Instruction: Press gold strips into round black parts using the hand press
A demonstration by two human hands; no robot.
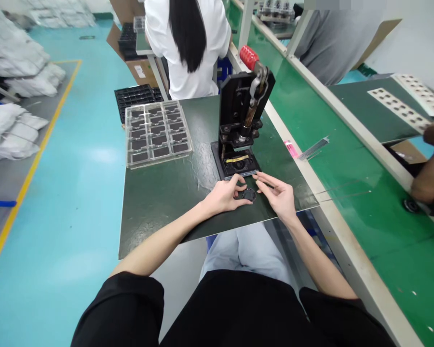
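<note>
A small round black disc [249, 194] is at the front of the dark green table [155, 197], between my hands. My left hand [227, 195] has its thumb and fingers curled round the disc's left side, gripping it. On the right, my right hand [278, 195] is beside the disc, its thumb and forefinger close together; whatever may be between them is too small to make out. Just beyond my fingers stands a black hand press [238, 115] with a red handle [249, 57] raised. A yellow strip [237, 159] lies across the press's base.
A clear tray [159, 132] of dark parts lies at the table's left, with a black tray [134, 99] behind. A person in white [202, 48] sits ahead. Along the right runs a green conveyor [376, 193] with a pale rail; thin strips [314, 148] lie near its edge.
</note>
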